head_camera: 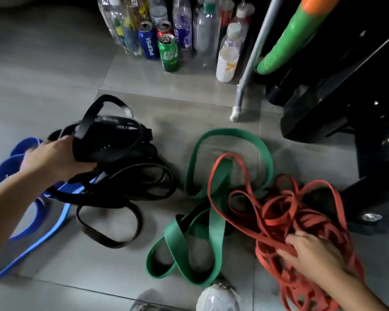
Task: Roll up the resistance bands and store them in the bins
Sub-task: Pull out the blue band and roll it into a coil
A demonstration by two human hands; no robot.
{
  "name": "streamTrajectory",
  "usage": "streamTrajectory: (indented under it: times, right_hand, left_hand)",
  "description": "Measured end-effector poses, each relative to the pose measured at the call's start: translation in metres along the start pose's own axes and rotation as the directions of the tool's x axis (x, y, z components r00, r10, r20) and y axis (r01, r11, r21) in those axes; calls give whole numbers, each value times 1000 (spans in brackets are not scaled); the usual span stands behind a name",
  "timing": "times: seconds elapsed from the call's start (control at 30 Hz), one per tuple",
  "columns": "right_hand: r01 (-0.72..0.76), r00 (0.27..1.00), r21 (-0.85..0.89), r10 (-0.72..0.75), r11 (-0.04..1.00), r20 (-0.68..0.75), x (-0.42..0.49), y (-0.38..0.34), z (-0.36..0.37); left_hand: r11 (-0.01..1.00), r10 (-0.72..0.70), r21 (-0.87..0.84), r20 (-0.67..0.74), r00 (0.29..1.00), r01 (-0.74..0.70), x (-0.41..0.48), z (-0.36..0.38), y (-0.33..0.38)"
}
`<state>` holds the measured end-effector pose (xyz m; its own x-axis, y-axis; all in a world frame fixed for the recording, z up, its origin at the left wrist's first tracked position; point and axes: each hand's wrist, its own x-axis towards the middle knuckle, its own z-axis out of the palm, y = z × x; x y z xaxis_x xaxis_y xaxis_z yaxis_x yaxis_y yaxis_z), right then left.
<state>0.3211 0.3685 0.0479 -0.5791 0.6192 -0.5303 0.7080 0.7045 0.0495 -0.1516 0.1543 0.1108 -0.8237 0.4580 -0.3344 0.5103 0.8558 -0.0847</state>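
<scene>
Black bands gripped in our left hand, fingers curled, our right hand clutching red bands, blue can reading PEPSI

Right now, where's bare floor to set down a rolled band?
Bare floor tile between the black bands and the green can; a narrower strip between black bands and green band. Crowded right: red bands tangled beside the black machine base.

L grip holds blk bands, R grip red bands.
</scene>
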Motion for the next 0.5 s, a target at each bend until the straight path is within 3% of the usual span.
streamTrajectory:
  times: [0.07, 0.13, 0.2, 0.27, 0.33, 0.43, 0.5]
  right_hand:
    - [21, 996, 50, -17, 999, -91, 1, -11, 0]
    - [46, 965, 119, -13, 992, -260, 11, -24, -4]
    - [76, 954, 174, -21, 982, -299, 27, -43, -12]
    - [73, 963, 199, -18, 977, -269, 43, -61, -24]
    - [-4, 991, 267, 41, 964, -131, 60, -75, -30]
    - [-194, 980, 400, 192, 896, 44, 85, -84, -27]
    - [-166, 983, 276, 179, 947, -25, 86, -83, -18]
  left_hand:
    - [997, -43, -55, 107, 993, 49, -3, 17, 6]
    - [987, -62, -150, 13, 998, 63, -15, 33, 30]
    - [970, 85, -208, -202, 976, -127, -34, 44, 64]
    - [903, 294, -232, -281, 914, -362, -59, 56, 103]
    - [832, 432, -289, -199, 880, -474, -79, 76, 138]
    - [807, 545, -281, 14, 839, -519, -103, 108, 184]
    - [855, 492, -279, 170, 854, -437, -112, 126, 203]
